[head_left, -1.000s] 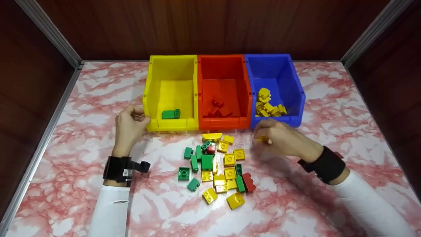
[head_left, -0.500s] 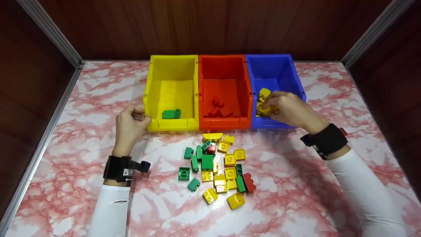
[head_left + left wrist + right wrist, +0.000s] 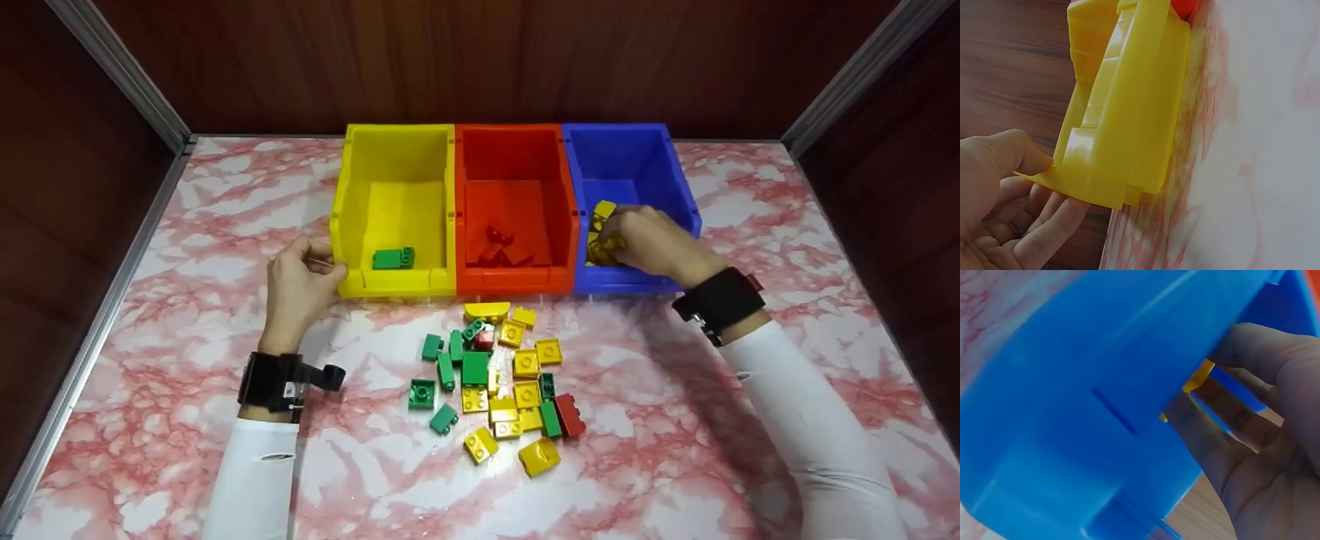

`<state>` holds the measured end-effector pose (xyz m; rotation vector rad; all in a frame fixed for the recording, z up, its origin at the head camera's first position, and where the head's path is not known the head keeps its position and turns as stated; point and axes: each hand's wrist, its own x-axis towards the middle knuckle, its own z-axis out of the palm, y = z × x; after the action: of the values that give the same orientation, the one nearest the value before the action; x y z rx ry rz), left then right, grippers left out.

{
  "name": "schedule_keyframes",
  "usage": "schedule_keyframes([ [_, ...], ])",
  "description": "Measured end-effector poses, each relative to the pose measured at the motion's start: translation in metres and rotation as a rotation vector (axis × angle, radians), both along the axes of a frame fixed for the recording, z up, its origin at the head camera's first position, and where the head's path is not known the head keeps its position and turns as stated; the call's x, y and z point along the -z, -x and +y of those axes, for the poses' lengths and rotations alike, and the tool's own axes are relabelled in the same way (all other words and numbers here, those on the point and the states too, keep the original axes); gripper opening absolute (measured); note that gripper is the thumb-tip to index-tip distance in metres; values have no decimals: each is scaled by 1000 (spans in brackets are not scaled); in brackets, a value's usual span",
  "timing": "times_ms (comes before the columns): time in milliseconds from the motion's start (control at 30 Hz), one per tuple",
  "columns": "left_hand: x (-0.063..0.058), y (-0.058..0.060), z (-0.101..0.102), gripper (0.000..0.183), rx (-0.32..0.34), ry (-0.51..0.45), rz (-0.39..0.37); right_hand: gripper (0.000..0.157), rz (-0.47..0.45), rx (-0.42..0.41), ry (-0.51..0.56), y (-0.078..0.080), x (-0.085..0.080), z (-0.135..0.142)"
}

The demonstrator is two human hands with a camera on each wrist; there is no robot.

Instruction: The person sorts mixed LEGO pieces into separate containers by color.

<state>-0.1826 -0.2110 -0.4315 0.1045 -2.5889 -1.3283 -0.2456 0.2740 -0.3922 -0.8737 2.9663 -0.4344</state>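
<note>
My left hand (image 3: 300, 285) pinches the front left edge of the yellow bin (image 3: 397, 281). In the left wrist view the thumb (image 3: 1033, 154) lies on the inner side of that edge, with the fingers outside. My right hand (image 3: 652, 240) reaches over the front of the blue bin (image 3: 637, 280). Between its thumb and fingers a yellow toy brick (image 3: 1200, 376) shows in the right wrist view, partly hidden by the bin wall. More yellow bricks (image 3: 602, 214) lie under and beside that hand.
Between them stands a red bin (image 3: 517, 280) with several red bricks (image 3: 504, 253). Two green bricks (image 3: 392, 259) lie in the yellow bin. In front is a loose pile of green bricks (image 3: 474, 368), yellow bricks (image 3: 527, 363) and a red brick (image 3: 570, 415) on the marbled table (image 3: 360, 480).
My right hand has moved from in front of the blue bin up and into it with a yellow brick. The left hand keeps its hold on the yellow bin.
</note>
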Motion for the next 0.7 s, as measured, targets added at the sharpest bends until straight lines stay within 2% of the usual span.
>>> schedule_keyframes([
  [167,0,-1,0,21,6,-3,-7,21,28,14,-18,-3,0,1],
  [267,-1,-1,0,21,6,-5,-11,30,59,30,-29,-11,-4,2],
  [400,0,-1,0,21,4,-9,-11,46,118,22,-33,-27,-8,3],
  [700,0,-1,0,22,-2,-16,-14,75,208,-91,30,-69,-21,-1],
])
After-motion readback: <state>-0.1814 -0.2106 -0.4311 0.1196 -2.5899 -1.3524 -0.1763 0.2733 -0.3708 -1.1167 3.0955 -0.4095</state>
